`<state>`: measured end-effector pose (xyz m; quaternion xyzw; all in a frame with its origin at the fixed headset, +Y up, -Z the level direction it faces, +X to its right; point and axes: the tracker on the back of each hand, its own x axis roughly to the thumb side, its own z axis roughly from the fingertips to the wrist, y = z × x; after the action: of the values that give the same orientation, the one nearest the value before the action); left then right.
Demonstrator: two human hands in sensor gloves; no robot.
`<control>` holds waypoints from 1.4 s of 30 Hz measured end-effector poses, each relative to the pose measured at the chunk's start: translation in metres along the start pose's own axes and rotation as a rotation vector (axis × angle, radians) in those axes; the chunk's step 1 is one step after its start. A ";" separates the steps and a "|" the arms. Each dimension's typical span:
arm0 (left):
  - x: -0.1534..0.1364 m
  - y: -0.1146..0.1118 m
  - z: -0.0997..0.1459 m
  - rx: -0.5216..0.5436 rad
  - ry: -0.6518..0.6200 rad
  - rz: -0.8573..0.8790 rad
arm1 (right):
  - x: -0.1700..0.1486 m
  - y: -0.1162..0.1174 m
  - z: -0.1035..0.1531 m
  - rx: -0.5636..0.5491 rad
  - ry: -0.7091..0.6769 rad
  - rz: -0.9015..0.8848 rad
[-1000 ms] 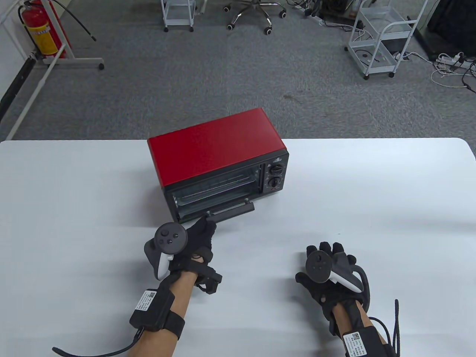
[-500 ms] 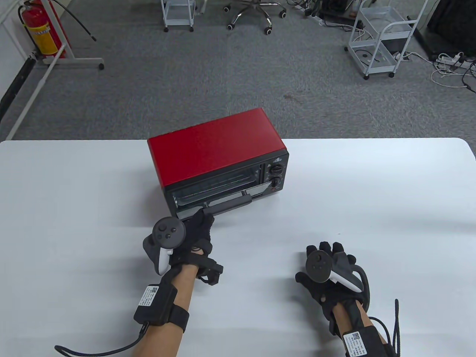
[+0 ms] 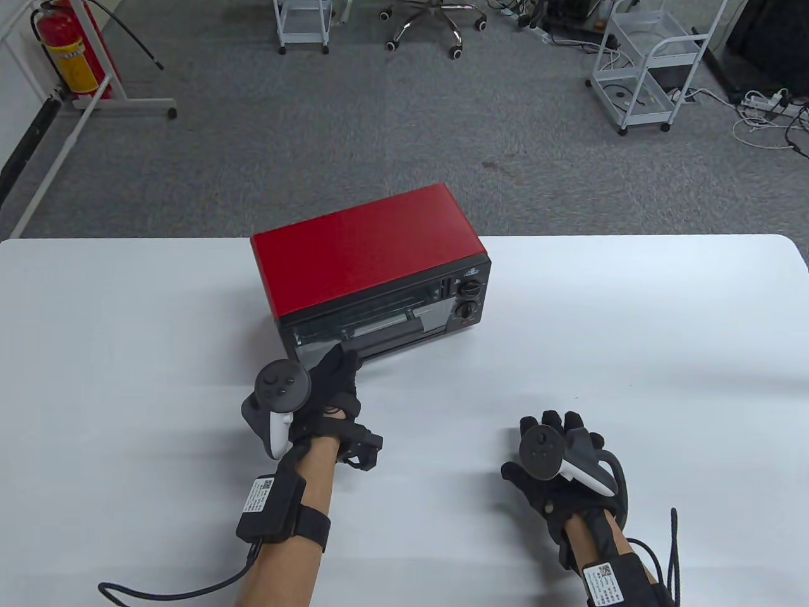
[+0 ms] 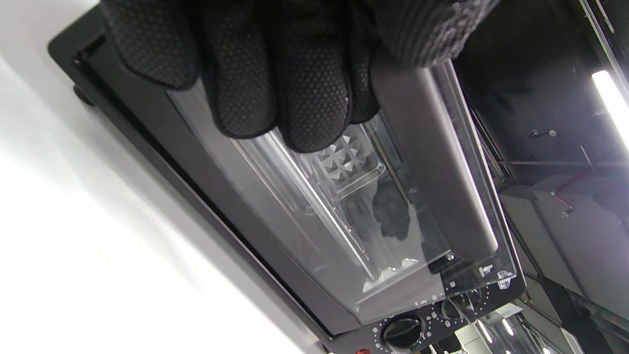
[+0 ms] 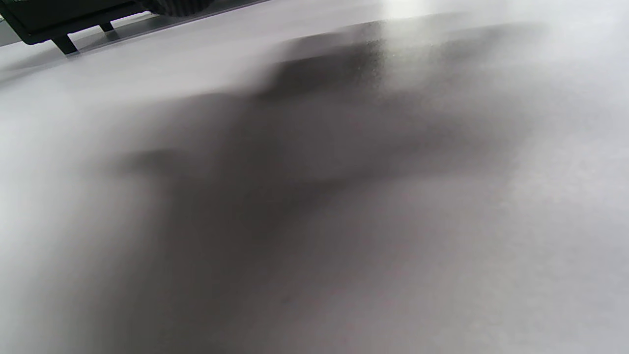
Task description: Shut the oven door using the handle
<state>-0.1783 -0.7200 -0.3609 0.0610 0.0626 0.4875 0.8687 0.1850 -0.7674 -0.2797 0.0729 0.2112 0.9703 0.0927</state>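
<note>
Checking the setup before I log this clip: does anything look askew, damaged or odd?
Nothing looks damaged. The red oven sits skewed on the table, and its glass door is ajar, the left hand on its handle.

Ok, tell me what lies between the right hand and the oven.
Only bare white table between the right hand and the oven, seen in the table view.

White counter (image 3: 632, 329) fills the lower part of the table view, rounded at its far right corner. On it sits one red toaster oven (image 3: 370, 265), standing on small black feet near the far edge, left of centre, turned slightly so its black front faces the near side. The right hand (image 3: 559, 465) rests flat on the counter, well to the right of the oven, fingers spread.
</note>
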 end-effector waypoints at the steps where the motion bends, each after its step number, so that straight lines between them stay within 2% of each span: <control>1: 0.001 0.000 -0.001 -0.005 0.008 0.010 | 0.000 0.000 0.000 0.000 -0.001 0.001; 34: 0.004 0.005 -0.021 -0.021 0.072 0.100 | 0.000 -0.001 -0.002 0.016 -0.006 -0.009; 38: 0.003 0.006 -0.021 -0.064 0.070 0.114 | 0.000 -0.001 -0.002 0.013 -0.005 -0.011; 42: -0.007 0.008 -0.017 -0.175 0.057 0.117 | -0.003 -0.002 -0.003 0.002 0.008 -0.016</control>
<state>-0.1919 -0.7213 -0.3762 -0.0255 0.0410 0.5424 0.8388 0.1881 -0.7669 -0.2835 0.0674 0.2128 0.9697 0.0994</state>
